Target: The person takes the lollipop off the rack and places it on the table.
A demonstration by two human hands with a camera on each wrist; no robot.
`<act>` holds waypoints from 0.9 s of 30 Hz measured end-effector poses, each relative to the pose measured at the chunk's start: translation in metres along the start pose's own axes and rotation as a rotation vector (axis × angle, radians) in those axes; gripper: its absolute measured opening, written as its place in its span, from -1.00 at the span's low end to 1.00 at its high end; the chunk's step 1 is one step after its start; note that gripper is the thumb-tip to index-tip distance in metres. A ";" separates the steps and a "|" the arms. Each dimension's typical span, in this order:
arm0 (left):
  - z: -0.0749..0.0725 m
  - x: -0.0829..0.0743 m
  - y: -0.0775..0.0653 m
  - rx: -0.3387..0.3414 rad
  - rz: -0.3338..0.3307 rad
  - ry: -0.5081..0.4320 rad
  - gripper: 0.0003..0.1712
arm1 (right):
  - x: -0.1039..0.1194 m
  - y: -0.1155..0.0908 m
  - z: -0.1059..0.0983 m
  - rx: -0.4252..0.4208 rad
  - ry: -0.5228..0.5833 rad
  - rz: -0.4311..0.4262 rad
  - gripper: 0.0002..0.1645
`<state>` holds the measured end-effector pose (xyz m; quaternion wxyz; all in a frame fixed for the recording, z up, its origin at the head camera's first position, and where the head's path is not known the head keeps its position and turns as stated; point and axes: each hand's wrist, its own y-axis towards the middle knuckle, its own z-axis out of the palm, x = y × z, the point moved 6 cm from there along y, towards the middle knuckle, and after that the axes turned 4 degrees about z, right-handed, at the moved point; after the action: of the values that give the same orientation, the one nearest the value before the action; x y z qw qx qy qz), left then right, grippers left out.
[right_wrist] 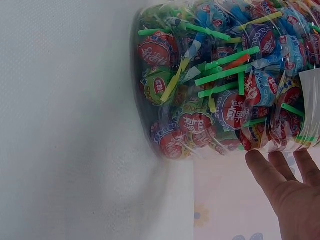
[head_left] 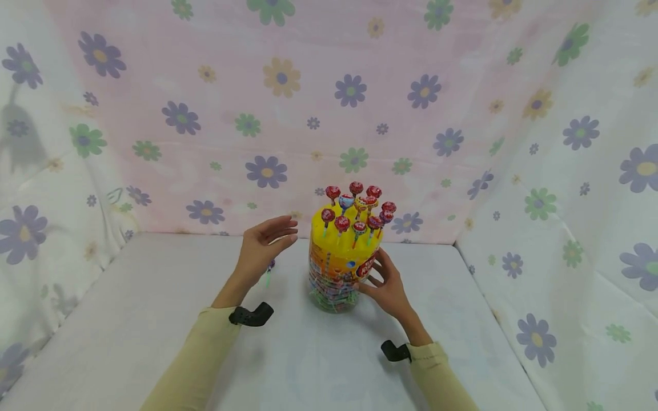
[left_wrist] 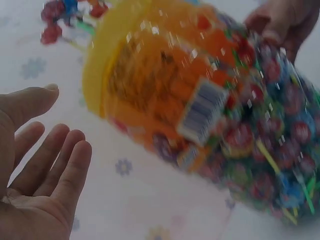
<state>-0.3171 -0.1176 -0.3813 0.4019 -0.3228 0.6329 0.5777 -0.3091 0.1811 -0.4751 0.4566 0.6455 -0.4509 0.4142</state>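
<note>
A large clear plastic jar (head_left: 334, 279) with a yellow lid (head_left: 320, 220) stands on the white table, full of wrapped lollipops (right_wrist: 235, 107). Several red-wrapped lollipops (head_left: 341, 224), plus a blue one (head_left: 346, 202), stick up from the lid by their sticks. To the jar's left, my left hand (head_left: 267, 240) hovers apart from it, fingers relaxed and holding nothing. My right hand (head_left: 388, 288) touches the jar's right side; the right wrist view shows its fingers (right_wrist: 265, 172) extended with tips at the wall. Partly hidden behind my left hand is a loose lollipop (head_left: 269, 274).
The white table (head_left: 128, 319) is enclosed by a pink flowered cloth (head_left: 216, 74) at the back and white flowered cloths (head_left: 581, 228) on the sides. Each wrist wears a black camera mount (head_left: 252, 315). An orange label with a barcode (left_wrist: 202, 110) wraps the jar.
</note>
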 end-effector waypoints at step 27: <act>0.062 -0.043 0.021 0.052 0.149 -0.006 -0.63 | 0.001 0.000 0.001 -0.003 0.012 0.006 0.13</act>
<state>-0.3070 -0.0560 -0.3339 0.3682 -0.2624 0.6687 0.5903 -0.3085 0.1802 -0.4746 0.4591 0.6408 -0.4507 0.4188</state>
